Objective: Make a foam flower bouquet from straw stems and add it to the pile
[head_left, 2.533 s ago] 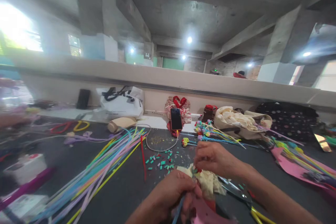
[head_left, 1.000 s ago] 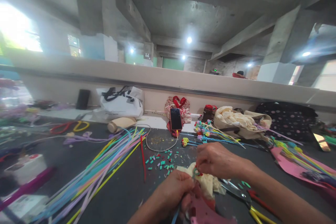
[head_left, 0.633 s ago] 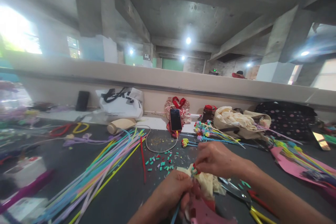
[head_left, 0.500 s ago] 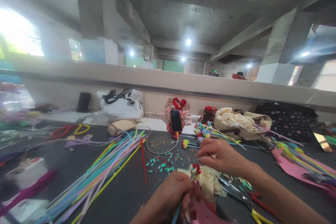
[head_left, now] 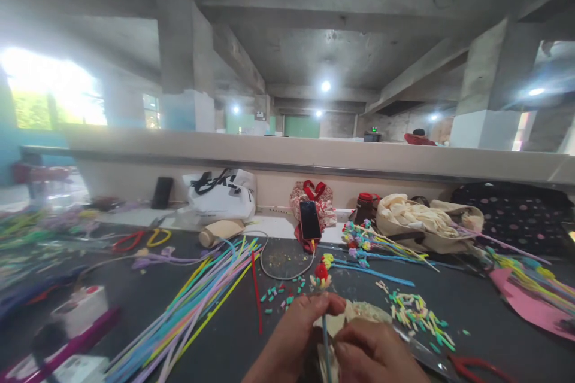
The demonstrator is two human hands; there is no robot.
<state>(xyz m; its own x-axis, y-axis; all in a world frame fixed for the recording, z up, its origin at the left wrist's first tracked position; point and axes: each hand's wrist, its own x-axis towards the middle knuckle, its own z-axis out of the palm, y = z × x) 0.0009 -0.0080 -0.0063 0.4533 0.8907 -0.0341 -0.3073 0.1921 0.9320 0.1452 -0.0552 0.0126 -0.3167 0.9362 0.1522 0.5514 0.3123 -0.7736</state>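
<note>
Near the bottom centre, my left hand (head_left: 299,332) pinches a blue stem (head_left: 326,341) just under its top. A small flower head (head_left: 320,275), red above and cream below, stands over the fingers. My right hand (head_left: 375,350) is curled beside the stem's lower part, its fingertips closed at or against it; its grip is partly hidden. Cream cloth (head_left: 359,313) lies behind and beneath both hands. Right of my right hand are scissors (head_left: 429,356) with red handles. Small green and cream pieces (head_left: 420,317) lie in a pile beyond them.
A bundle of coloured stems (head_left: 193,305) lies at the left, near a white power plug (head_left: 83,308). A phone (head_left: 309,220) on a cable leans on a patterned bag at the back. Finished flower stems (head_left: 359,239) and a cloth bag (head_left: 417,221) stand right of it.
My right hand has come down from above the table to beside the stem. The flower head now stands upright above my left hand. The view has shifted somewhat.
</note>
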